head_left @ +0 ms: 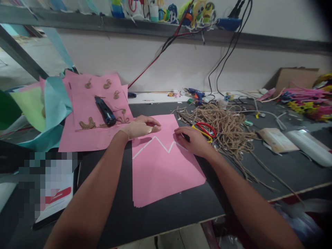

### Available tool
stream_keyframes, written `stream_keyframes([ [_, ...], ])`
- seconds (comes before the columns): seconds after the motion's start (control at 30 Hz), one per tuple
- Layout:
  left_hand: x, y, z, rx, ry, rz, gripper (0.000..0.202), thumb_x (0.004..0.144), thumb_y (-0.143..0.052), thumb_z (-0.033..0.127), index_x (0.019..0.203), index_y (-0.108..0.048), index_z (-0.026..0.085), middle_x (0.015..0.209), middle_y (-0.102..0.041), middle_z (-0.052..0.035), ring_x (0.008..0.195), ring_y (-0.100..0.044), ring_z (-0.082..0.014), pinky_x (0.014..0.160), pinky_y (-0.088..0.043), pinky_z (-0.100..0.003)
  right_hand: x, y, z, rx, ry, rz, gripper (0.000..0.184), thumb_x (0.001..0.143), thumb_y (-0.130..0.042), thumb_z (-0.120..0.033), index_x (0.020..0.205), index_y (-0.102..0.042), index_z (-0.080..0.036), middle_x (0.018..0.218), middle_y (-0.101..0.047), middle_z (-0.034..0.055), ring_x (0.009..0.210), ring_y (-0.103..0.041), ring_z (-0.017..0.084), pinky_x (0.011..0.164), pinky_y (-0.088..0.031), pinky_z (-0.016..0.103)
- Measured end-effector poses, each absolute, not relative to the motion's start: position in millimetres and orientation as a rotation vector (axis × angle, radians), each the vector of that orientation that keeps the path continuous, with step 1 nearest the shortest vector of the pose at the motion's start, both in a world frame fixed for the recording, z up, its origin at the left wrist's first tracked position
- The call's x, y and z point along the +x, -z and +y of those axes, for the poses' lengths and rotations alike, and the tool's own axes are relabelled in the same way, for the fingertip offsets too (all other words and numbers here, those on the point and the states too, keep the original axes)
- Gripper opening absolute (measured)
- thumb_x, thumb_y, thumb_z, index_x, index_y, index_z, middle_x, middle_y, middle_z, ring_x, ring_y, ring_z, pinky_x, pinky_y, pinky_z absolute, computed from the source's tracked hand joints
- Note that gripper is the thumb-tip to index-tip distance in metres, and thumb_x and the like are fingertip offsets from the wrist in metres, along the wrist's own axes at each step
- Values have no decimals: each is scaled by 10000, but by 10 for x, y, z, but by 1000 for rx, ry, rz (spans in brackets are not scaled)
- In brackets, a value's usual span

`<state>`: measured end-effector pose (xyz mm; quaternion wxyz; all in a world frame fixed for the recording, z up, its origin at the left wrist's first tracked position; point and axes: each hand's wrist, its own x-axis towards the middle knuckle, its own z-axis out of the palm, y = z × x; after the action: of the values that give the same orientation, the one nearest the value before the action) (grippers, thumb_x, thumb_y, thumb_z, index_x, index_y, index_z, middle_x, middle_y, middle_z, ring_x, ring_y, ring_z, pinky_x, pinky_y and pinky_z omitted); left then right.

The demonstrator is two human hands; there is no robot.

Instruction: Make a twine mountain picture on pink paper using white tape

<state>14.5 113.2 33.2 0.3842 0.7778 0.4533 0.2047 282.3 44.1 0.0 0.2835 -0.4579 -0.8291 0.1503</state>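
A stack of pink paper sheets [166, 176] lies on the dark table before me, with a white zigzag strip [162, 145] running across the top sheet. My left hand [142, 127] is over the upper left of the stack, fingers stretched out and nothing seen in it. A pale wrap covers part of that hand and wrist. At the stack's right edge, my right hand [194, 140] touches the paper by the strip's right end. Its fingers are bent but apart, and no held thing shows. Scissors with red and yellow handles [207, 130] lie just beyond it.
Brown twine [220, 121] is heaped on the right. Left are more pink sheets [90, 141] with small twine shapes and a utility knife [105, 111]. A blue glue gun [195, 94] lies at the back, below hanging cables [163, 48]. A shelf [155, 26] crosses above.
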Motion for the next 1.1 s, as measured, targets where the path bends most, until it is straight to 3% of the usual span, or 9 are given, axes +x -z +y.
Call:
stream_keyframes([
  [0.2, 160, -393, 1091, 1907, -562, 1177, 330, 774, -689, 467, 986, -767, 226, 986, -764, -66, 879, -696, -209, 728, -539, -307, 2810, 14, 436, -1207, -375, -2208, 207, 914, -529, -177, 1053, -682, -187, 1135, -712, 84, 1057, -645, 206, 967, -482, 370],
  [0.4, 166, -423, 1097, 1874, -481, 1204, 362, 771, -697, 479, 1028, -760, 231, 1051, -757, -55, 964, -687, -218, 845, -517, -320, 2825, 37, 461, -1173, -345, -2201, 168, 899, -561, -158, 991, -696, -198, 1104, -721, 71, 1024, -656, 208, 935, -496, 375],
  [0.6, 187, -387, 1129, 1919, -450, 1161, 374, 751, -721, 475, 1040, -760, 241, 1103, -748, -64, 1016, -676, -238, 862, -503, -328, 2618, 6, 321, -1277, -268, -2205, 158, 906, -554, -155, 972, -693, -188, 1000, -715, 77, 932, -640, 219, 869, -503, 397],
  [0.7, 182, -391, 1130, 1901, -445, 1159, 383, 729, -747, 463, 1039, -762, 238, 1089, -751, -64, 1010, -672, -240, 843, -502, -327, 2306, -71, 79, -1156, -287, -2310, 192, 939, -533, -190, 1065, -676, -167, 1085, -686, 103, 1055, -595, 227, 954, -476, 407],
  [0.9, 145, -423, 1118, 1830, -527, 1128, 353, 710, -769, 414, 981, -784, 190, 917, -759, -80, 777, -660, -204, 687, -491, -308, 1762, -227, -449, -355, -490, -2797, 371, 985, -487, -463, 1166, -643, -179, 1281, -607, 96, 1222, -507, 223, 1054, -422, 368],
  [1.1, 107, -445, 1109, 1751, -563, 1085, 306, 748, -738, 427, 899, -793, 167, 689, -688, -63, 581, -556, -147, 541, -418, -280, 1726, -144, -505, -362, -305, -2849, 383, 1036, -387, -411, 1312, -584, -233, 1462, -496, 68, 1334, -428, 236, 1085, -394, 364],
])
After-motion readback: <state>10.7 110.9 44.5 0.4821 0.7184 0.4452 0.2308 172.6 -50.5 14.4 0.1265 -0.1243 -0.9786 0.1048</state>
